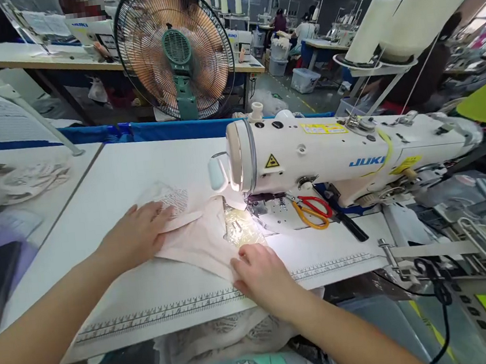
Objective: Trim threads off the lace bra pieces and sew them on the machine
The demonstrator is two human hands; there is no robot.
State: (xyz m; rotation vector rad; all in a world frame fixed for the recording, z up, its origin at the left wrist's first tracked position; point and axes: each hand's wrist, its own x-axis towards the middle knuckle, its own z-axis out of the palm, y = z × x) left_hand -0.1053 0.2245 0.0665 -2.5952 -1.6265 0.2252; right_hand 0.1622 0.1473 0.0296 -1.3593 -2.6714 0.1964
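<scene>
Fingers of the left hand [134, 240] spread slightly on pale pink fabric [199, 238]; those of the right hand [265, 275] curl at its near edge, grip unclear. The cloth's long axis slants from far-left lace [175, 199] toward near right, on the desk [157, 156] beside a sewing machine [322, 150].

Matt cloth piece [192, 242]; smooth, glossy sewing machine [322, 150]; smooth tabletop [162, 161]; plastic-looking scissor handles [308, 199].

hands [133, 237] [265, 275] on pale fabric [195, 242], white sewing machine [322, 153], scissors [302, 202], fan [177, 47]

Tbl [149, 158] w/ fabric [195, 242], sew. mach. [318, 154]
</scene>
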